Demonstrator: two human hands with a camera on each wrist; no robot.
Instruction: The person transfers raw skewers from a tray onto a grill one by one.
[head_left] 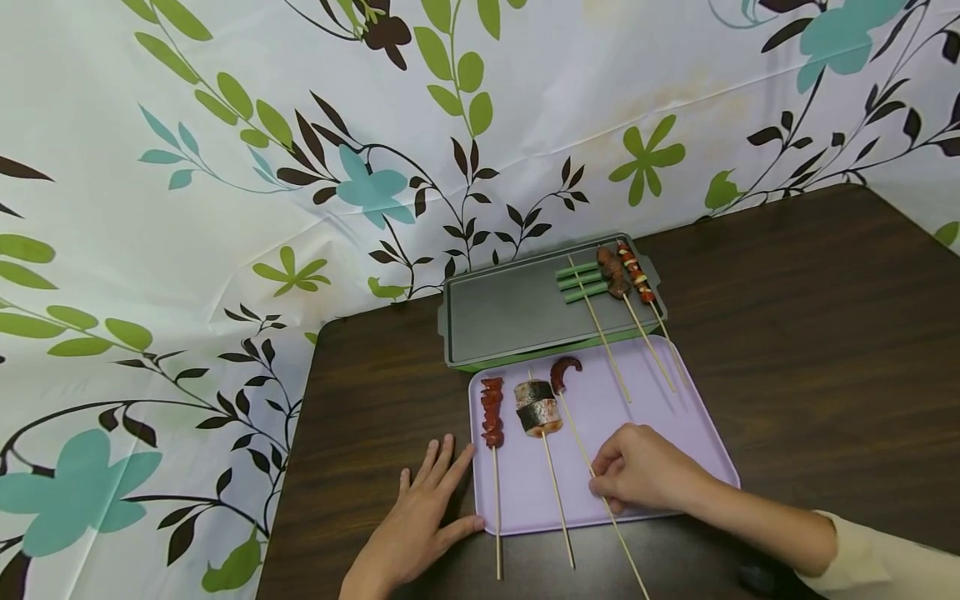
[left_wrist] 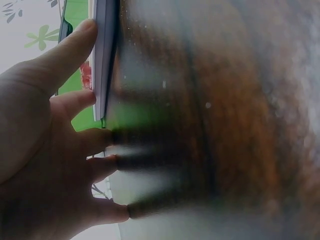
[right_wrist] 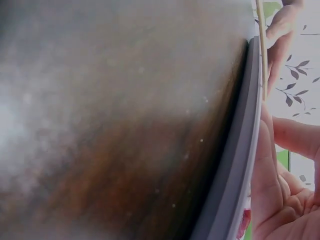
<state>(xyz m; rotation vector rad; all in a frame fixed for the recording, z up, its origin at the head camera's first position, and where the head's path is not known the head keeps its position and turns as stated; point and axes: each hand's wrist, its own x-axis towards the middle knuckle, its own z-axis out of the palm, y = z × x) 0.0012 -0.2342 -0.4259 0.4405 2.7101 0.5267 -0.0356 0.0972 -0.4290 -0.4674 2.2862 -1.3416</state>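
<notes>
In the head view my right hand (head_left: 648, 467) pinches the stick of a skewer with a curled dark red piece (head_left: 564, 371) on its tip, low over the lilac tray (head_left: 682, 425). That stick (right_wrist: 263, 50) also shows in the right wrist view. My left hand (head_left: 420, 525) lies spread on the table, with its thumb and index fingertip at the tray's left edge. Beside that edge is a skewer of red chunks (head_left: 492, 412). Between it and the curled piece lies a skewer with a thick roll in dark bands (head_left: 538, 408).
Behind the tray stands a grey griddle (head_left: 510, 308) with a green base. Over its right end lie skewers of green stalks (head_left: 585, 282), brown lumps (head_left: 613, 273) and red and pale pieces (head_left: 636, 271), sticks reaching over the tray. A patterned curtain (head_left: 525, 100) hangs behind the dark table (head_left: 810, 333).
</notes>
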